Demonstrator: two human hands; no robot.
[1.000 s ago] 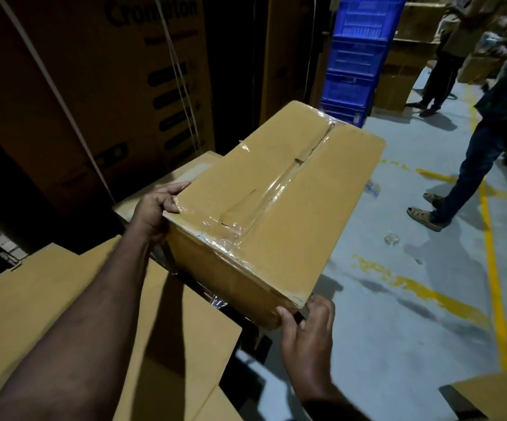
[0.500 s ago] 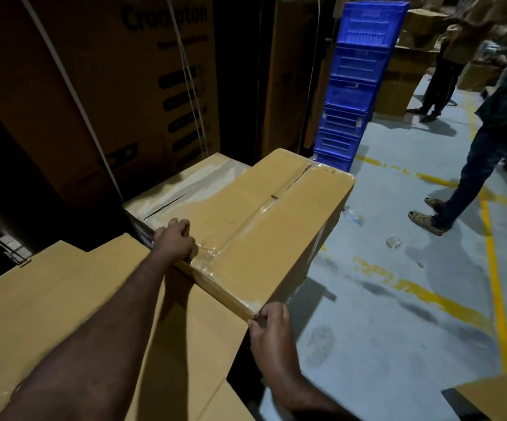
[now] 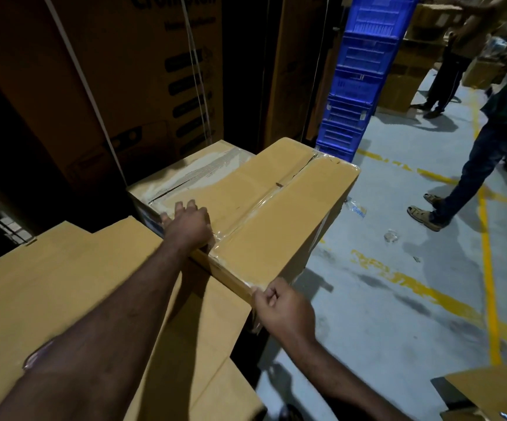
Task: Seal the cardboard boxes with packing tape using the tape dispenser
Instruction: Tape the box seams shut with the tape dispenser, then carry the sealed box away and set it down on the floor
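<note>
Dim warehouse aisle through the head camera: grey concrete floor [image 3: 383, 314] with yellow painted lines, tall stack of blue plastic crates [image 3: 364, 71] at the back, large dark printed carton [image 3: 155, 71] on the left, trouser legs and sandals of bystanders [image 3: 459, 177] on the right. Flat tan cardboard sheets [image 3: 79, 284] low in the foreground, under the outstretched forearms.

Centre of view: brown cardboard box [image 3: 291, 214], flaps shut, a strip of clear packing tape [image 3: 255, 211] down the top seam and folded over the near edge. Pushed hard against a second brown carton with glossy tape across its top [image 3: 191, 174]; overlapping it or merely beside it, cannot tell. Right flank open to the aisle.

On the near left corner, left hand [image 3: 190, 224] palm-down on the lid, fingers loose and forward, clasping nothing; probably pressing to slide the box home and keep it level. At the near right corner, right hand [image 3: 282, 305] clenched round the edge, thumb on top, likely steering the free side.

No tape dispenser anywhere in view. Judged from the taped seam: sealing of this box done, stacking under way, dispenser wanted again for the next one.
</note>
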